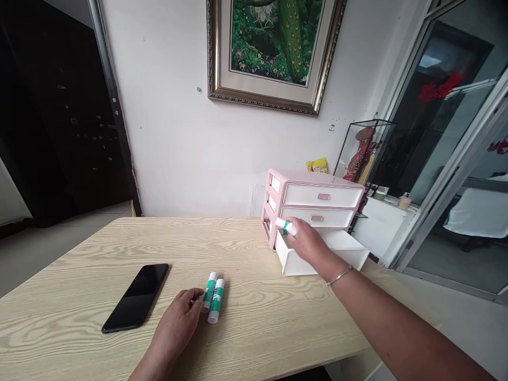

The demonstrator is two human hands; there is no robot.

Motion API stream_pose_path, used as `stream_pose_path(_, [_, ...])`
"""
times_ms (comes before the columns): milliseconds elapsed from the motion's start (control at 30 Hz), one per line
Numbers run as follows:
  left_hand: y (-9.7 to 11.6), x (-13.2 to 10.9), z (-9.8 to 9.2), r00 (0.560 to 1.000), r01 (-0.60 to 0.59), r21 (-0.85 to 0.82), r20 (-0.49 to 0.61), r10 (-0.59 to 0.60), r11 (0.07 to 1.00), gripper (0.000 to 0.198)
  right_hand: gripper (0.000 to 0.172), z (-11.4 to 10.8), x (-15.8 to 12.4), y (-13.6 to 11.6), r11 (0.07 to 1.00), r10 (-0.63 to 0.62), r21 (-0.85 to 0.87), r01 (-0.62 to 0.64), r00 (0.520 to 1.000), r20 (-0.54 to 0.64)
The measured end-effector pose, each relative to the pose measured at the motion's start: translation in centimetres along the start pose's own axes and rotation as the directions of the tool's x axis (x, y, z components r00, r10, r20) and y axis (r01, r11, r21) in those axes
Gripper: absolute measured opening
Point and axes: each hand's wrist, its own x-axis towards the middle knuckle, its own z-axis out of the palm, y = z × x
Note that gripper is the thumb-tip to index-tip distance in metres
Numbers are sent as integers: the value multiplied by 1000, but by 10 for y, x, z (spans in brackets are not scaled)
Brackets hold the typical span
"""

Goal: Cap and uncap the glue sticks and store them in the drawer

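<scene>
My right hand (309,242) is closed around a glue stick (288,226) with a white cap and green label, held tilted above the left part of a pulled-out white drawer (305,263). The drawer is the lowest of a pink and white drawer unit (324,186). Two more glue sticks lie side by side on the table, a left one (210,290) and a right one (216,300). My left hand (183,312) has its fingers curled and pinched at the side of the left one. The drawer's inside is partly hidden by my right hand.
A black phone (137,298) lies on the wooden table (254,338), left of my left hand. A yellow packet (317,165) shows behind the drawer unit. A glass display case (362,151) stands farther back at the right. A framed peacock picture (264,99) hangs on the wall.
</scene>
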Motion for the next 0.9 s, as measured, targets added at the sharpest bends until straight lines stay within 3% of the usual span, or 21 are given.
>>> stream_pose_path(100, [-9, -5, 5, 996, -84, -51, -10, 83, 995, 38, 46, -14, 11, 25, 990, 107, -103, -91, 981, 160])
stream_pose_path(267, [-18, -12, 11, 988, -157, -36, -23, 156, 987, 36, 41, -10, 16, 41, 965, 245, -182, -186, 887, 392])
stream_pose_path(500, [-23, -15, 9, 986, -83, 133, -136, 101, 988, 39, 42, 11, 33, 37, 924, 370, -289, -250, 772, 517])
stream_pose_path(633, [-23, -13, 7, 985, -91, 163, -133, 113, 982, 37, 42, 16, 41, 39, 913, 396, -323, -249, 731, 556])
stream_pose_path(767, [-20, -13, 5, 985, -91, 167, -127, 113, 982, 34, 29, 20, 43, 41, 911, 399, -336, -240, 720, 567])
stream_pose_path(900, [-20, -12, 3, 988, -100, 159, -97, 117, 982, 35, 20, 21, 39, 41, 920, 362, -326, -215, 783, 506])
